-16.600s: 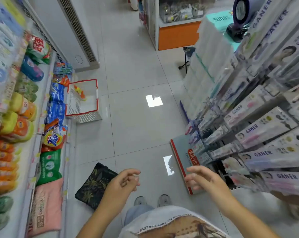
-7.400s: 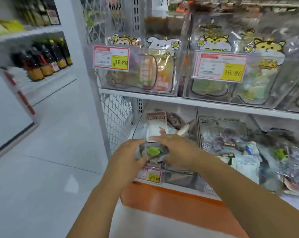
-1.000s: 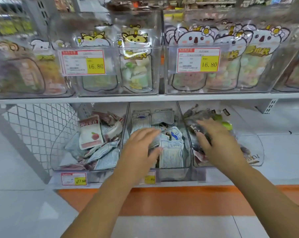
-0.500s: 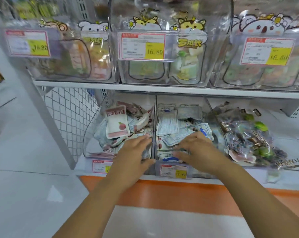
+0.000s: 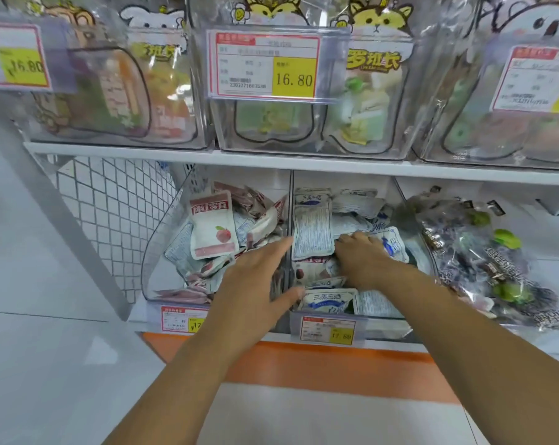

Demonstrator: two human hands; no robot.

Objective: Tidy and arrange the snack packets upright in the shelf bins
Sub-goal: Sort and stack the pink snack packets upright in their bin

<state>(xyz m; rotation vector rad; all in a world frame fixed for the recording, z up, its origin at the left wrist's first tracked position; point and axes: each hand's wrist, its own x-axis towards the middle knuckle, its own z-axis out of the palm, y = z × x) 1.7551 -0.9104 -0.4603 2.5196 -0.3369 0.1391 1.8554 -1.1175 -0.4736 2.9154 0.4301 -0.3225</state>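
Head view: your left hand (image 5: 255,284), fingers (image 5: 278,248) straight, holds nothing. Your right hand (image 5: 364,261) touches middle bin (image 5: 384,326) packets (image 5: 313,232); grip unclear.

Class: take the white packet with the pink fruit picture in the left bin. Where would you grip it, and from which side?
Probably pinch its sealed top edge, coming from above and in front. The fruit-picture packet stands nearly upright, top edge free, while its lower edge sits among other packets.
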